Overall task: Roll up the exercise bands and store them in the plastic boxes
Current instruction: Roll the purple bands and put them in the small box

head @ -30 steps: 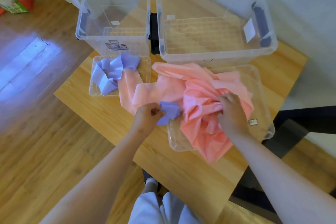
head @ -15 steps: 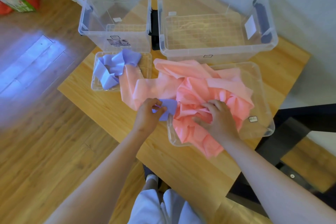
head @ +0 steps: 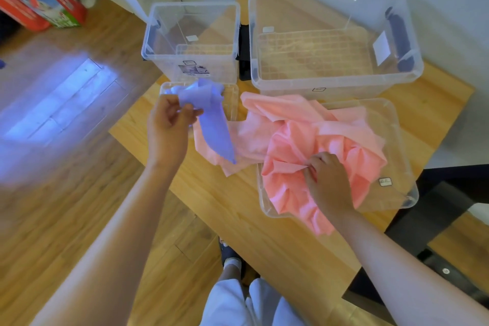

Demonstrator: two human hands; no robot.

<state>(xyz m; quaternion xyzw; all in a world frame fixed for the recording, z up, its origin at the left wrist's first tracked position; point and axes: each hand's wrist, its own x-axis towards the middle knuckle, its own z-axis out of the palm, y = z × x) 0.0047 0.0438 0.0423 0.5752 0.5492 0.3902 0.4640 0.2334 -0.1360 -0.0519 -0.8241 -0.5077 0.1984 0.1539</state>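
My left hand (head: 169, 127) pinches the purple band (head: 215, 130) near the left edge of the table (head: 238, 201); my right hand (head: 329, 182) pinches a fold of the pink band (head: 291, 145).

Sticker (head: 194, 69) on the small box (head: 164, 34) is blurred; nothing legible.

Light wooden rectangular table (head: 264, 233) being loaded with four containers. Small deep clear plastic box (head: 164, 61) being carried at far left edge; large deep clear plastic box (head: 330, 90) being carried just beside it on right. Small shallow clear plastic tray (head: 232, 103) being borne in front of small box, large shallow clear plastic tray (head: 397, 140) in front of large box. Crumpled pink stretchy exercise band (head: 243, 140) being supported partly by bare tabletop between trays.
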